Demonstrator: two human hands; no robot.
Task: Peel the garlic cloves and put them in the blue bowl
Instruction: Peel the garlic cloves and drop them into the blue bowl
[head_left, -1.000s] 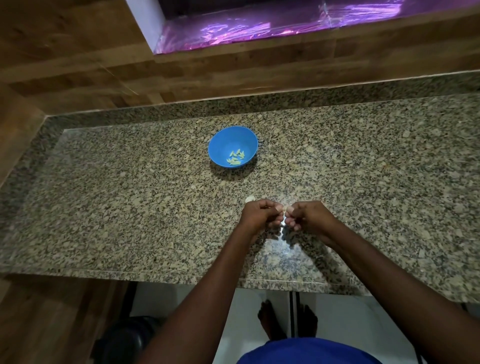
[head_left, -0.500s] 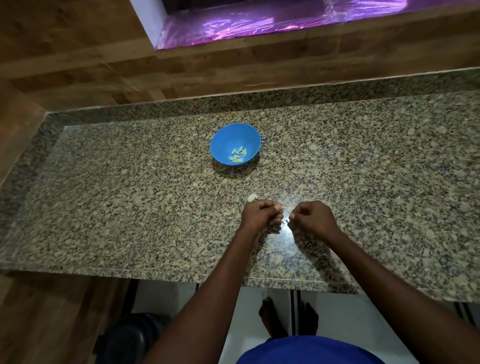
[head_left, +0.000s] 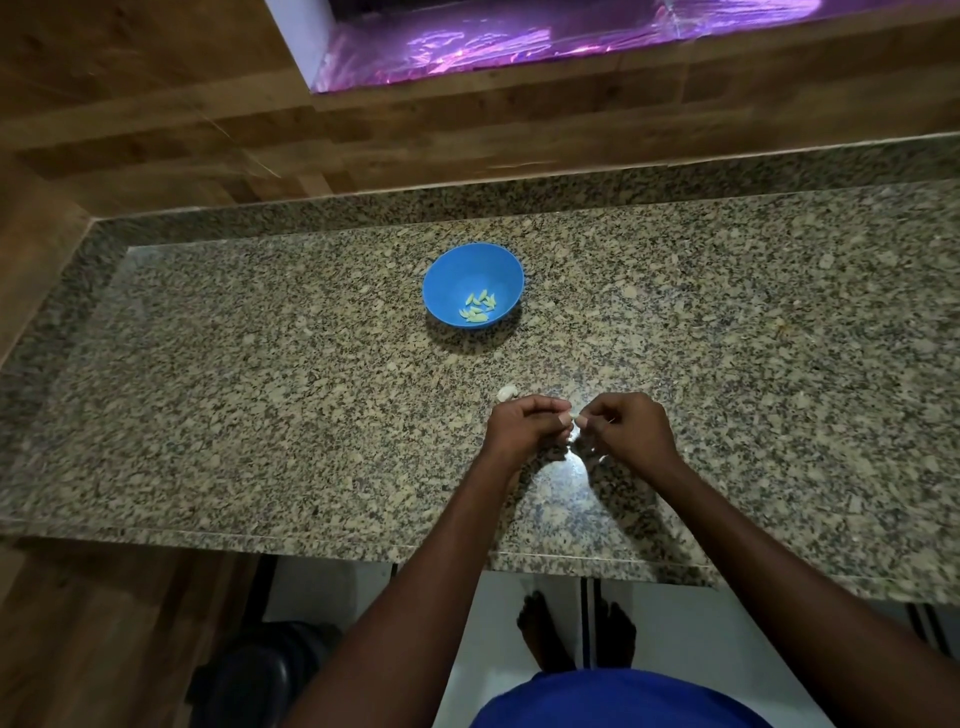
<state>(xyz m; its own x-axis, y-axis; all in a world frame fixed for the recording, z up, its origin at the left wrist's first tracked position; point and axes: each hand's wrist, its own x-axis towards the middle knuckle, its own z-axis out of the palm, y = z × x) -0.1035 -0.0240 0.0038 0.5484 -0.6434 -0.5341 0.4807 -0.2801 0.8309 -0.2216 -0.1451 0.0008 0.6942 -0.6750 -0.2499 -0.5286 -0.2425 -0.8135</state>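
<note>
Both hands are meeting low over the near middle of the speckled granite table (head_left: 260, 395). The left hand (head_left: 524, 426) is curling its fingers (head_left: 550, 413) inward, thumb and fingertips pinching a small pale garlic clove (head_left: 575, 418) at its left end. The right hand (head_left: 626, 428) is curling too, its fingertips pinching the same clove from the other side, so the clove is sitting between the 2 hands, mostly hidden, just above the table surface. Whether any skin is coming off it is too small to tell.

Another pale clove (head_left: 506, 392) is lying on the table just beyond the left hand's knuckles, apart from the fingers.

The blue bowl (head_left: 470, 270) is standing upright farther back, well apart from the hands and slightly to the left of them. Several peeled, yellowish garlic cloves (head_left: 478, 306) are lying loose in its bottom.

Wood panelling (head_left: 156, 130) is running behind and to the left of the table. Below the near edge, bare feet (head_left: 545, 634) are standing on a pale floor, and a blue shirt (head_left: 623, 701) is showing at the bottom.
</note>
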